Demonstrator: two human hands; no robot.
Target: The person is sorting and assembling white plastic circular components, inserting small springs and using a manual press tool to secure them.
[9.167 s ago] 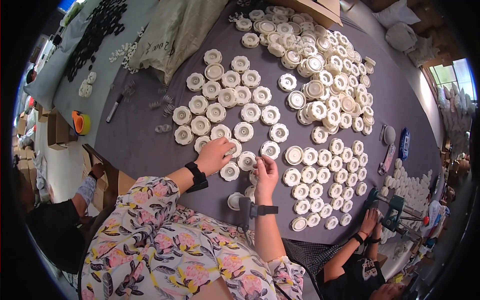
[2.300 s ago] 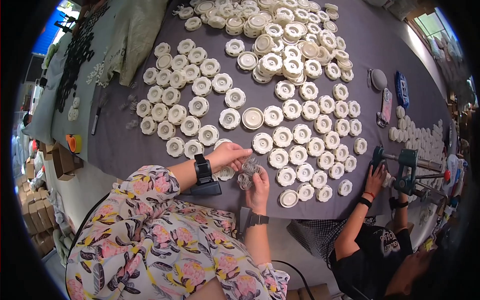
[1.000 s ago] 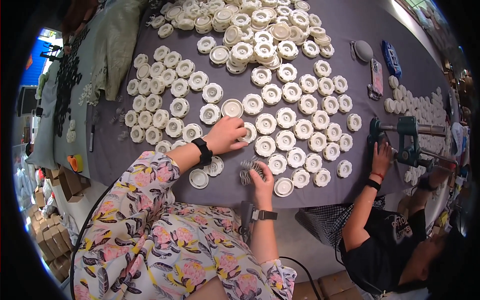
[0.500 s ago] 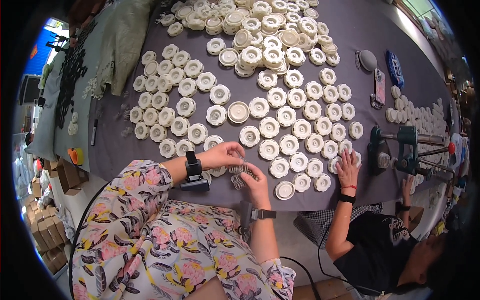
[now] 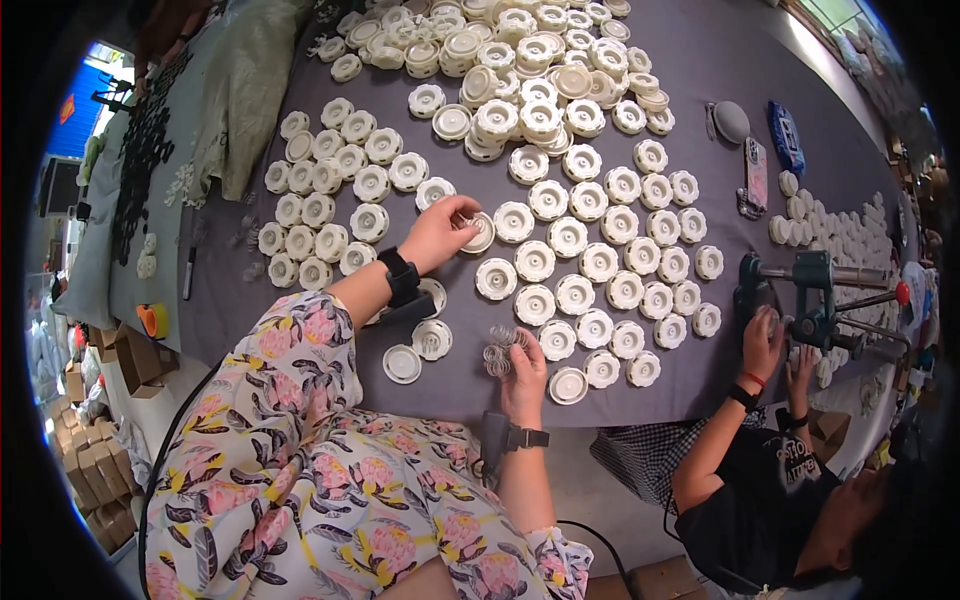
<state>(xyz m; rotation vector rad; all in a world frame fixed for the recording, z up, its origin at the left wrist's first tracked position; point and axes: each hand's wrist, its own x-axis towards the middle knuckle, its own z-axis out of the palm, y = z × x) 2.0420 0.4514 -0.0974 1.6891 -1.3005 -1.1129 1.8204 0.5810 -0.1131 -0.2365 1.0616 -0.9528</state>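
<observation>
My left hand reaches over the middle of the table, its fingers bent together at a round cream disc. Whatever lies between those fingertips, if anything, is too small to make out. Lower down, close to the table's near edge, my right hand holds a small bunch of metal coil springs between thumb and fingers. White scalloped round caps with hollow middles, such as this cap, lie face up in loose rows on both sides. Beside my left forearm are another cap and a flat disc.
A heap of caps covers the far table. At right, a co-worker's hands are at a green hand press. A phone, a grey round device and a blue packet lie behind it. Loose springs lie at left.
My left hand has left the springs and moved up to the cream disc. My right hand keeps the springs, slightly lower. The co-worker's hand went from the caps to the press.
</observation>
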